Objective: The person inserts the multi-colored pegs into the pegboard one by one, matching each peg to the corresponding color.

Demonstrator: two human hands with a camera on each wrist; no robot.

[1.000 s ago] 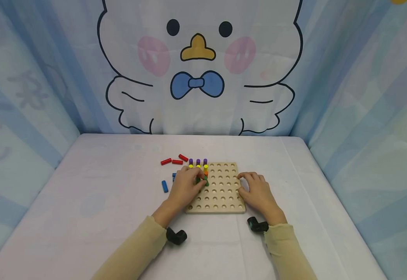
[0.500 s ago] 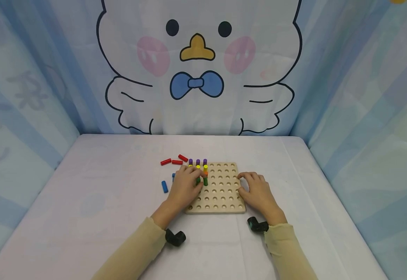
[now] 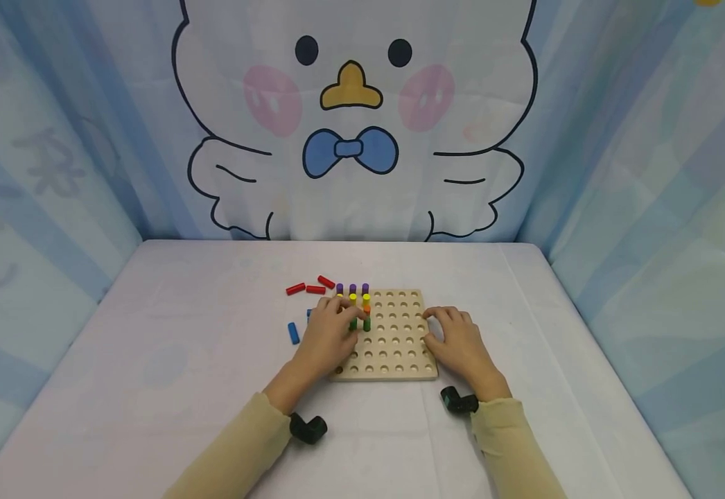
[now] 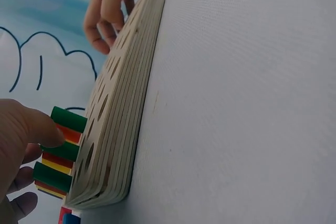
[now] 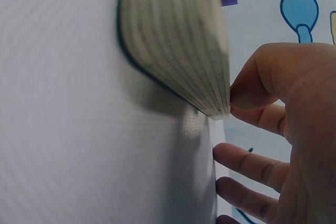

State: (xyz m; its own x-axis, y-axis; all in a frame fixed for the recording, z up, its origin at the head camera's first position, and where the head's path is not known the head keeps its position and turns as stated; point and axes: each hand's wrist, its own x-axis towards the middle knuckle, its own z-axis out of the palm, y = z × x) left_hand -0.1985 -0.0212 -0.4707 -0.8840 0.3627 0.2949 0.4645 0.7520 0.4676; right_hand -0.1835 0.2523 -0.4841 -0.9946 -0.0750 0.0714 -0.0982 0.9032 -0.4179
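A square wooden pegboard (image 3: 400, 350) with rows of holes lies on the table. Its left columns hold upright purple pegs (image 3: 365, 287), yellow pegs (image 3: 366, 299), an orange peg (image 3: 367, 312) and green pegs (image 3: 367, 324). My left hand (image 3: 328, 336) hovers over the board's left side, partly covering the pegs. In the left wrist view its thumb (image 4: 44, 129) overlaps the row of green pegs (image 4: 68, 119); whether it touches one I cannot tell. My right hand (image 3: 459, 343) rests against the board's right edge, thumb and index finger touching it.
Loose red pegs (image 3: 315, 290) lie beyond the board's far left corner. A blue peg (image 3: 293, 333) lies left of my left hand, with another blue one partly hidden by it. A cartoon-printed curtain (image 3: 350, 208) hangs behind the table.
My left hand has let go of the right-hand green peg, which now stands upright in its hole. The hand has drawn slightly left; the right hand has not moved.
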